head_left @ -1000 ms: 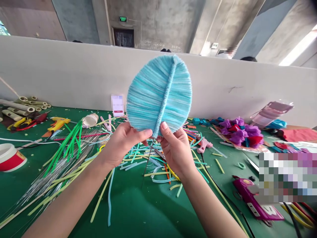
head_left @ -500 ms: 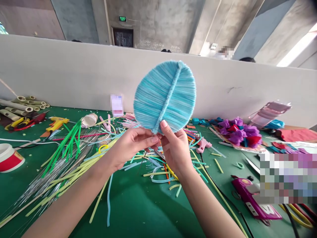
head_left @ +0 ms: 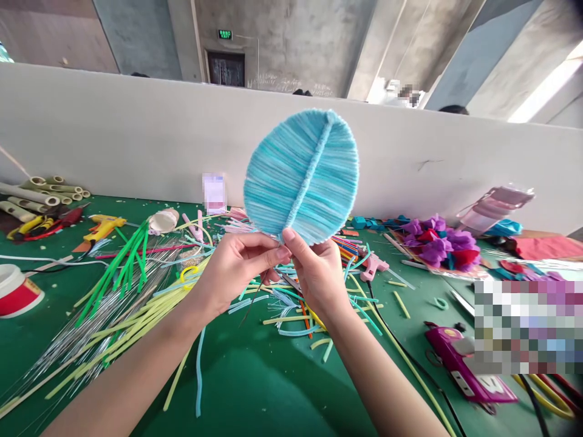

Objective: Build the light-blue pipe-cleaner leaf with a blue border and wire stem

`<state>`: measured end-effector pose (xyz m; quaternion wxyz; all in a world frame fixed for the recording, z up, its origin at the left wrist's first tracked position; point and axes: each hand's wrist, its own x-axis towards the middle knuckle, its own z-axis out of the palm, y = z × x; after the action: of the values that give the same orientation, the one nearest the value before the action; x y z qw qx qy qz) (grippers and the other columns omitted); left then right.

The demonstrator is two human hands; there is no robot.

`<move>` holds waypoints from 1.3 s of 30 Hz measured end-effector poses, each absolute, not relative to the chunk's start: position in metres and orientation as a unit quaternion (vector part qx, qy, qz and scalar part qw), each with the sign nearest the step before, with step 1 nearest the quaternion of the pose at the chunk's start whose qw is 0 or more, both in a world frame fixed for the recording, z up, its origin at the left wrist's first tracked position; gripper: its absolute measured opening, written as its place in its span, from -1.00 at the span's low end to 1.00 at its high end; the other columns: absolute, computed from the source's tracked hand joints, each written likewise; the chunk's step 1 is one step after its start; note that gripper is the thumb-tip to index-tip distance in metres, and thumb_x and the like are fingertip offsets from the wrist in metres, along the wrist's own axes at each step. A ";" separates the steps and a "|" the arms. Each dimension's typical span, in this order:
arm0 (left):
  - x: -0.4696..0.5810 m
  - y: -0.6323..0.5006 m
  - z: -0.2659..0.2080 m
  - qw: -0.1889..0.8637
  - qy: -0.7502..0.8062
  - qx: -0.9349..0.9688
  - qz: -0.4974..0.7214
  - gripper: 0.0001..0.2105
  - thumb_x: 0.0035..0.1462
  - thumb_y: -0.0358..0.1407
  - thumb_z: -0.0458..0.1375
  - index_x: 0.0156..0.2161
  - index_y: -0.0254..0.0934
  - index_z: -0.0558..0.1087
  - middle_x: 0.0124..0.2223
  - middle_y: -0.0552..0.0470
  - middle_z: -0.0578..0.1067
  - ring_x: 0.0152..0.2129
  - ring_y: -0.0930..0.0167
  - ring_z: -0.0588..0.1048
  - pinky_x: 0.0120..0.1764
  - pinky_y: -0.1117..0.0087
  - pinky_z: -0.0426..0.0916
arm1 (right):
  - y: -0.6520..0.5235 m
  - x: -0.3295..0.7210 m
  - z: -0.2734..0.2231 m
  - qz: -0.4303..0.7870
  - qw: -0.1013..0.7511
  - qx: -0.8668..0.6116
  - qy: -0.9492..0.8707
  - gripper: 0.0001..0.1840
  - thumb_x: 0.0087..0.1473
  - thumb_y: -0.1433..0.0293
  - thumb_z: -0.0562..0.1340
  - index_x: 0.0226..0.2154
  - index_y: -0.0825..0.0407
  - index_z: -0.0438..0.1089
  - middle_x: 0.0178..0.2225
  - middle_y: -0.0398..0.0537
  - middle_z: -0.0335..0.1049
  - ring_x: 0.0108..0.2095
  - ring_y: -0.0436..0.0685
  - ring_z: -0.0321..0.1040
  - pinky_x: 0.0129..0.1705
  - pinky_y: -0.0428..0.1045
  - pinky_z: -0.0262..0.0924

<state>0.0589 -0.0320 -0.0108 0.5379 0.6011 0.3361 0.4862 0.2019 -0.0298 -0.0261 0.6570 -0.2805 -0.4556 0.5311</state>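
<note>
A blue yarn-like leaf (head_left: pixel 273 176) with a raised fuzzy midrib stands tilted in front of the white partition, its tip up and to the right. My right hand (head_left: pixel 316 267) grips its lower end, the thumb lying on the front near the foot of the midrib and the fingers behind. At the leaf's base, my left hand (head_left: pixel 248 267) is closed, with thumb and fingers pinched together. A thin dark wire or stem hangs below the left fingertips; the exact pinch point is hidden by the fingers.
Yellow strips (head_left: pixel 150 315), green strips (head_left: pixel 132 267) and thin wires litter the green table (head_left: pixel 255 388). A yellow glue gun (head_left: pixel 107 227), pliers and a red-white cup (head_left: pixel 18 291) are left. Right are a pink glue gun (head_left: pixel 374 266), purple petals (head_left: pixel 437 243) and a magenta power strip (head_left: pixel 469 364).
My right thumb has slid slightly left and down at the leaf's base. The leaf has shifted a little left, and the dark wire hangs at a different angle.
</note>
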 end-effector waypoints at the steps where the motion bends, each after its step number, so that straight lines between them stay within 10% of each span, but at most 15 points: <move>1: 0.059 -0.032 -0.010 0.539 0.335 0.597 0.491 -0.83 0.00 -0.19 0.41 -0.40 -0.25 0.62 -0.40 0.05 0.58 -0.58 0.49 0.46 -0.49 0.46 0.37 | -0.030 0.202 -0.026 0.534 0.657 -0.275 -0.456 -0.76 -0.01 0.21 0.44 -0.45 0.01 0.48 -0.50 -0.17 0.44 -0.46 0.01 0.33 -0.30 -0.03 0.28; 39: 0.073 -0.037 -0.018 0.522 0.309 0.572 0.552 -0.90 0.00 -0.31 0.42 -0.42 -0.27 0.60 -0.60 0.14 0.46 -0.70 0.53 0.42 -0.59 0.55 0.38 | -0.039 0.196 -0.018 0.672 0.598 -0.197 -0.390 -0.83 -0.01 0.31 0.30 -0.52 0.05 0.38 -0.54 -0.20 0.34 -0.59 -0.04 0.24 -0.59 -0.10 0.21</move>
<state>0.0732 -0.0365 -0.0176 0.5216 0.5722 0.3090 0.5523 0.1962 -0.0393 -0.0177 0.5984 -0.1970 -0.3900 0.6716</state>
